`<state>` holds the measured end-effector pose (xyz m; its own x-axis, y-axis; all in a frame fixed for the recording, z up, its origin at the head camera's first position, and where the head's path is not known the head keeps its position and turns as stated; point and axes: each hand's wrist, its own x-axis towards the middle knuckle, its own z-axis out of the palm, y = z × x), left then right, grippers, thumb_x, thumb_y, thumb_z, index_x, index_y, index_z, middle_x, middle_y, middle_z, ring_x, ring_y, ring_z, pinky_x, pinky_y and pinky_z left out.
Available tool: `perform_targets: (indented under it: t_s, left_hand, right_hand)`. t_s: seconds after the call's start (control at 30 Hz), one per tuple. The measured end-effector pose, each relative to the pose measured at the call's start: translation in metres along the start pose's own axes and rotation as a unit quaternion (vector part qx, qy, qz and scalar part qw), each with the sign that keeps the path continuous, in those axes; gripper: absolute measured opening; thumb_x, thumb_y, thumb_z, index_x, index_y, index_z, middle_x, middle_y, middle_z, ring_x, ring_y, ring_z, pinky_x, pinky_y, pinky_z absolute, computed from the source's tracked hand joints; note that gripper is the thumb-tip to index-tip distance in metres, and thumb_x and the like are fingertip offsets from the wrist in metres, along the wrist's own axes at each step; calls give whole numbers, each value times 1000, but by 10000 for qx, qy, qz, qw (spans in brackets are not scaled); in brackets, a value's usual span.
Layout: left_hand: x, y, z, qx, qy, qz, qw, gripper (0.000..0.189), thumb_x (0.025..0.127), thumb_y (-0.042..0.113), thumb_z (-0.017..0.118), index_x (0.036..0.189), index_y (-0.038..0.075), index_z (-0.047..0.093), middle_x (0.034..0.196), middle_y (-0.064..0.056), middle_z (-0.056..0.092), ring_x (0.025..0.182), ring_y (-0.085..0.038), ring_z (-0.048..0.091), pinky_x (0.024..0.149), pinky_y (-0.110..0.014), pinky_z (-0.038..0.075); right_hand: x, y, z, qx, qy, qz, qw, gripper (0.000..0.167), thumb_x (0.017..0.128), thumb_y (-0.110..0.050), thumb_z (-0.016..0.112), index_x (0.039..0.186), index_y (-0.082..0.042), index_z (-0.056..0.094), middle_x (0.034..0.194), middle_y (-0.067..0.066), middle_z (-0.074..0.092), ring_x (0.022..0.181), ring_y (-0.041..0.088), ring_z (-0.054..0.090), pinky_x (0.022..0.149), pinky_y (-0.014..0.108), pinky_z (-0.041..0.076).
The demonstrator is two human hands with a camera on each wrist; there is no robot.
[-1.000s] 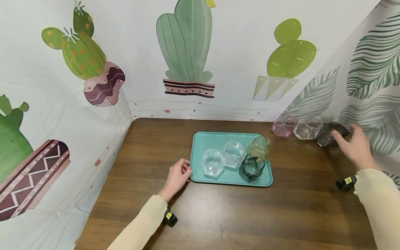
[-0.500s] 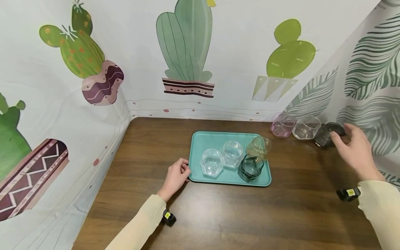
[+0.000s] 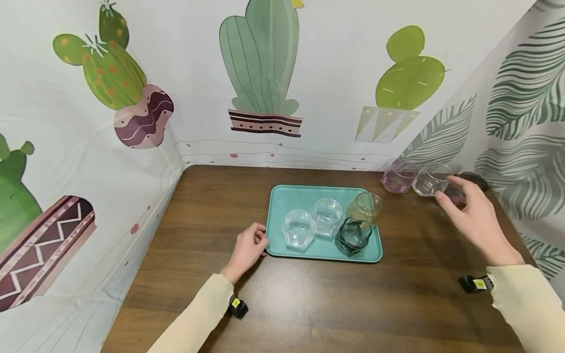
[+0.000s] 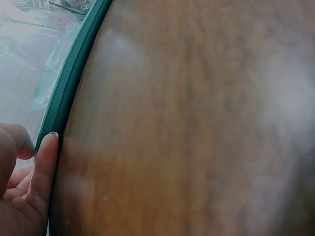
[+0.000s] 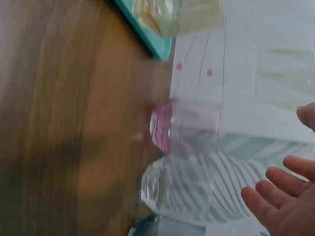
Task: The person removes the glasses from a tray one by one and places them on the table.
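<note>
My left hand [image 3: 248, 247] holds the teal tray [image 3: 287, 196] by its left front corner; the left wrist view has the thumb [image 4: 45, 164] against the rim. Two clear glasses [image 3: 299, 230], an amber glass [image 3: 365, 208] and a dark green glass [image 3: 354, 238] stand on the tray. At the right, my right hand [image 3: 476, 218] has its fingers spread and nothing in them, close to a clear glass [image 3: 429, 182]. A smoky dark glass [image 3: 474, 181] stands behind this hand, mostly hidden. Left of the clear glass is a pink glass [image 3: 398, 177].
A white cloth wall [image 3: 335, 88] with printed cacti rises along the back of the brown wooden table [image 3: 291, 304]. On the right, a leaf-print cloth [image 3: 516, 162] borders the table behind the row of glasses.
My right hand has moved left, off the smoky glass and over to the clear glass beside it. The left hand stays at the tray corner.
</note>
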<state>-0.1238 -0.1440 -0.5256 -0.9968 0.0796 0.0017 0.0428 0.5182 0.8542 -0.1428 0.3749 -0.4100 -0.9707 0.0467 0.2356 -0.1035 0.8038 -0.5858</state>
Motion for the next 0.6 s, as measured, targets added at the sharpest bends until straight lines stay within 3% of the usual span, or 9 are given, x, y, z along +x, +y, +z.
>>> perform_targets:
  t_s: [0.33, 0.6]
  left_hand:
    - [1, -1, 1, -50, -3, -4, 10000, 20, 93, -1, 60, 113, -3, 64, 88, -9, 62, 64, -12, 60, 52, -22, 60]
    - [1, 0, 1, 38, -25, -80, 10000, 20, 94, 1, 60, 114, -2, 64, 89, -8, 63, 65, -13, 61, 53, -23, 61]
  right_hand:
    - [-7, -16, 28, 339, -253, -350, 9985, 60, 102, -25, 65, 151, 4, 45, 146, 34, 48, 112, 52, 60, 77, 1, 34]
    - [-12, -28, 48, 405, -442, -580, 9965, 60, 101, -25, 68, 150, 3, 47, 145, 31, 51, 112, 52, 62, 80, 17, 46]
